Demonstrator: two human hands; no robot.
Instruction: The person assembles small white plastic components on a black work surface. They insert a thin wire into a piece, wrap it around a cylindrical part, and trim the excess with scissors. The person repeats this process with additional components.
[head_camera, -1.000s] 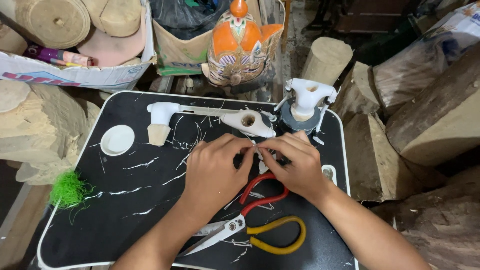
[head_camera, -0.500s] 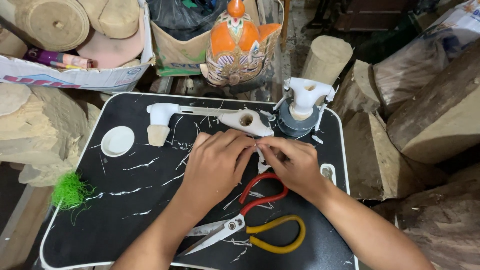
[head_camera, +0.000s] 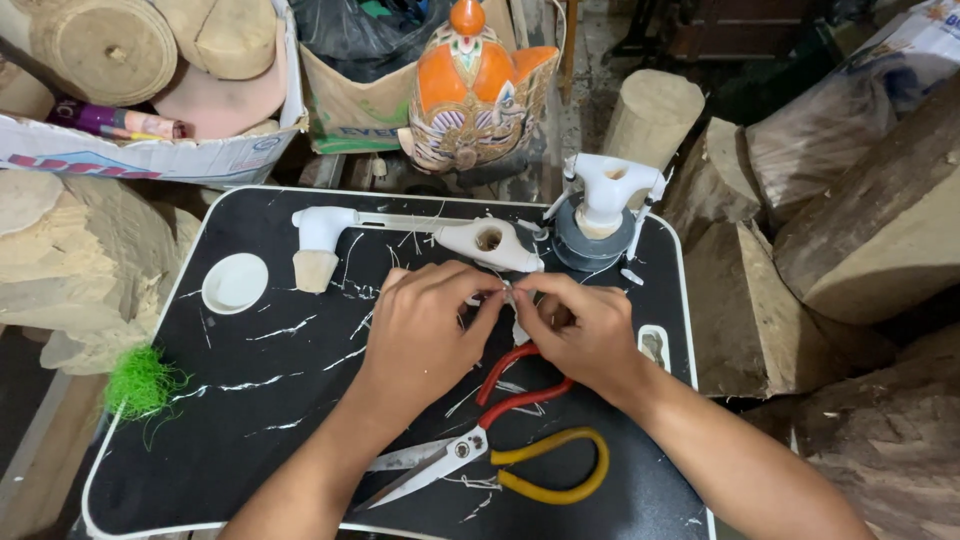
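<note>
Head view: both hands meet over the middle of the black desk. The left hand and right hand pinch a small white piece between fingertips, each grip closed on it, just above the desk. Just below the hands lie red-handled pliers and yellow-handled scissors. Behind them rest a white pipe-shaped part, a white fitting on a grey base and a white lid. An orange mask stands beyond the desk.
</note>
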